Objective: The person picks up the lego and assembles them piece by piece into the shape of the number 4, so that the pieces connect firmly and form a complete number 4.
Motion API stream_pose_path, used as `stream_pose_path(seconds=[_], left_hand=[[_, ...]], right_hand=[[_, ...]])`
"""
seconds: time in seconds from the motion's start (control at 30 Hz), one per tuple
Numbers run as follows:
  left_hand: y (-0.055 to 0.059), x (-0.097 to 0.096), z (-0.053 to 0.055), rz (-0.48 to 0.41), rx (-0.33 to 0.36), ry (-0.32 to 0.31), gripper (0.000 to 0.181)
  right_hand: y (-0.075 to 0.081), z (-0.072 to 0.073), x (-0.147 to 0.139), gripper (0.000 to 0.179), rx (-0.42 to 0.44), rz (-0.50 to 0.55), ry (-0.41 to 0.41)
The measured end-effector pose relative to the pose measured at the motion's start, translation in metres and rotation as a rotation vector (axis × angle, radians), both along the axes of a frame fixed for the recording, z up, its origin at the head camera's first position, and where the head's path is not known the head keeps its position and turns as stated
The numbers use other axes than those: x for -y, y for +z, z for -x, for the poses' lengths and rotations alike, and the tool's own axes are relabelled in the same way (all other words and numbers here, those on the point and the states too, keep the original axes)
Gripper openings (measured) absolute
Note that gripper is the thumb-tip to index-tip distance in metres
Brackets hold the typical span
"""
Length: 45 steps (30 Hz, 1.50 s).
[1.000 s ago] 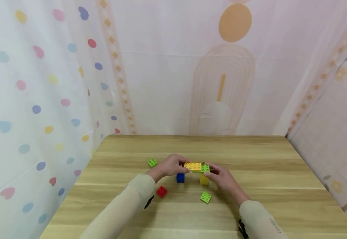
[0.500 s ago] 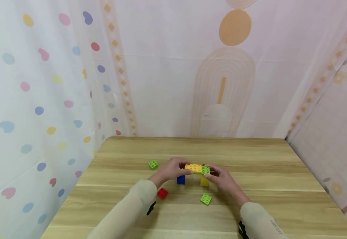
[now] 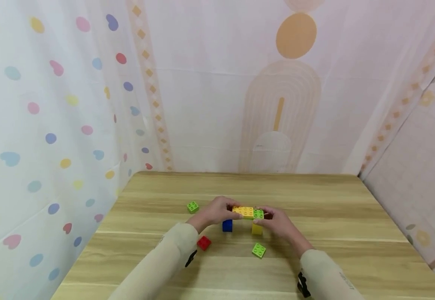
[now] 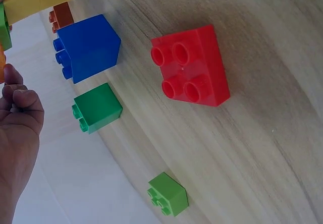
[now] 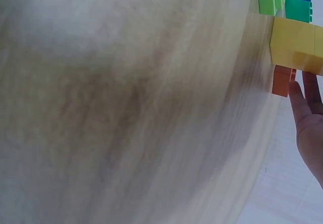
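In the head view my left hand [image 3: 216, 211] pinches the left end of an orange-yellow toy brick [image 3: 242, 211], thumb at its near side. That brick sits on a green brick [image 3: 258, 213], whose studs show at the right. Below the green brick's right end stands a yellow brick stack [image 3: 257, 228], upright on the table. My right hand [image 3: 279, 223] grips the green brick's right end, thumb in front and fingers behind. The yellow stack [image 5: 295, 42] also shows in the right wrist view beside my right fingers. A blue brick [image 3: 227, 226] stands under my left hand.
On the wooden table [image 3: 314, 191] lie a red brick [image 3: 204, 243], a lime brick [image 3: 259, 250] near me and another lime brick [image 3: 192, 207] at the left. A darker green brick [image 4: 98, 108] and an orange-red brick [image 4: 63, 16] show in the left wrist view.
My left thumb has slid slightly to the right along the orange-yellow brick. The head view has shifted a little; the bricks and my right hand stay in place.
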State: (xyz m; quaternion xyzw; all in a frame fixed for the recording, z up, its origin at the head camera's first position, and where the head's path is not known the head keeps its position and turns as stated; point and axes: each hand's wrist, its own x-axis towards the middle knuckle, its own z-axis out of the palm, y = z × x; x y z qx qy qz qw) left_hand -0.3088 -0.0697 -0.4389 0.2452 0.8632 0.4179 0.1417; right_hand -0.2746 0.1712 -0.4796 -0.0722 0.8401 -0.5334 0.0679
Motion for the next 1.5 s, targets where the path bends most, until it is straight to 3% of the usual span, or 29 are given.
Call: stream_pose_path(seconds=[0.23, 0.43, 0.73, 0.9, 1.13, 1.4, 1.5], left_hand=[[-0.002, 0.002, -0.002, 0.017, 0.001, 0.004, 0.037], [0.000, 0.002, -0.003, 0.022, -0.028, 0.001, 0.036], [-0.003, 0.012, -0.005, 0.017, -0.057, 0.016, 0.055], [-0.003, 0.028, -0.006, 0.004, -0.076, 0.038, 0.055], [-0.003, 0.060, -0.009, -0.048, -0.058, 0.116, 0.053], [-0.017, 0.089, -0.016, -0.032, -0.029, 0.121, 0.051], [-0.026, 0.100, -0.025, -0.017, -0.031, 0.125, 0.049]], right_hand=[[-0.003, -0.002, 0.003, 0.046, 0.036, 0.032, 0.002], [0.000, -0.003, 0.002, 0.047, 0.016, 0.038, 0.004], [-0.001, -0.001, 0.003, 0.047, 0.009, 0.048, 0.011], [-0.002, -0.002, 0.003, 0.047, 0.015, 0.038, 0.003], [0.001, -0.004, 0.005, 0.048, 0.007, 0.036, -0.017], [0.002, -0.006, 0.005, 0.050, 0.021, 0.035, -0.020], [0.001, -0.009, 0.007, 0.050, 0.023, 0.030, -0.022]])
